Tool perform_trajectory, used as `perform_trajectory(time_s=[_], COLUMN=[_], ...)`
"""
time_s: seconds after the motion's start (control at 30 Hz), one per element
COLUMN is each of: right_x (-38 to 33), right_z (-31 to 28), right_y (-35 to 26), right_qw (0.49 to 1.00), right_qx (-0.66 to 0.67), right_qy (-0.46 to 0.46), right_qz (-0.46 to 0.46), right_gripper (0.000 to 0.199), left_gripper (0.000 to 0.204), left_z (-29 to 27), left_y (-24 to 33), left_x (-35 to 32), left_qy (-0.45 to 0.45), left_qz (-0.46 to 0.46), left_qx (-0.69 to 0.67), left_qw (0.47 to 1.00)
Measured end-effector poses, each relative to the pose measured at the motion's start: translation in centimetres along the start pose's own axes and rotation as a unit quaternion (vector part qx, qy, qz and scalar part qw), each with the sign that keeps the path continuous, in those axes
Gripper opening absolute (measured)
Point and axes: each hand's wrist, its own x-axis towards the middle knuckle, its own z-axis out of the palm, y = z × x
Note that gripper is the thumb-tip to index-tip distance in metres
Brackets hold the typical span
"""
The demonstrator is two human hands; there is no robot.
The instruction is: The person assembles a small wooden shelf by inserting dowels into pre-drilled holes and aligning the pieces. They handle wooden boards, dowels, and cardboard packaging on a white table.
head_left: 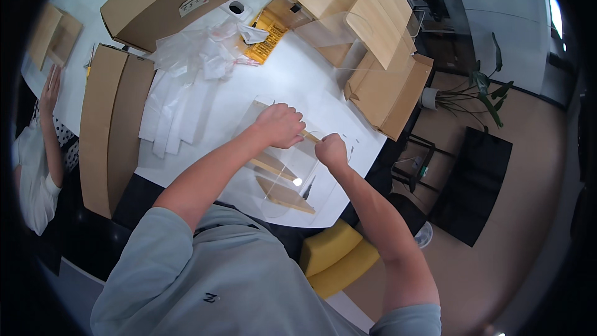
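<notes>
Over the white table, my left hand (pixel 280 126) is closed on a light wooden strip (pixel 309 136), which shows between my two hands. My right hand (pixel 331 151) is a fist at the strip's right end; whatever it holds is hidden by the fingers. Beneath them stands a clear plastic panel (pixel 291 160), its edges faint. Two more light wooden pieces show through or beside it: a narrow one (pixel 273 167) and a wider board (pixel 283 195) nearer to me. A slim dark tool (pixel 308 190) lies close to the wider board's right end.
Crumpled plastic wrap (pixel 214 50) and white foam sheets (pixel 165 109) lie left, beside tall cardboard boxes (pixel 102 130). A yellow bit case (pixel 267 37), wooden furniture (pixel 379 22) and an open carton (pixel 398 90) stand beyond. Another person's hand (pixel 50 90) is far left; a yellow chair (pixel 336 252) is near.
</notes>
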Motion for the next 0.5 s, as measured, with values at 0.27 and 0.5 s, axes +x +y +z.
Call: perform_trajectory(time_s=[0.27,0.5], right_x=[-1.7,-5.6], right_z=[-0.5,-2.8], right_y=[-2.2,-0.6], right_qw=[0.862,0.990], right_qx=[0.445,0.117], right_qy=[-0.035,0.082], right_qz=[0.241,-0.016], right_gripper=[0.017,0.033], left_gripper=[0.035,0.033], left_z=[0.3,0.5], left_y=[-0.3,-0.3], left_x=[-0.1,-0.1], left_qy=[0.022,0.030], left_qz=[0.001,0.001], left_qx=[0.009,0.008], left_qw=[1.000,1.000])
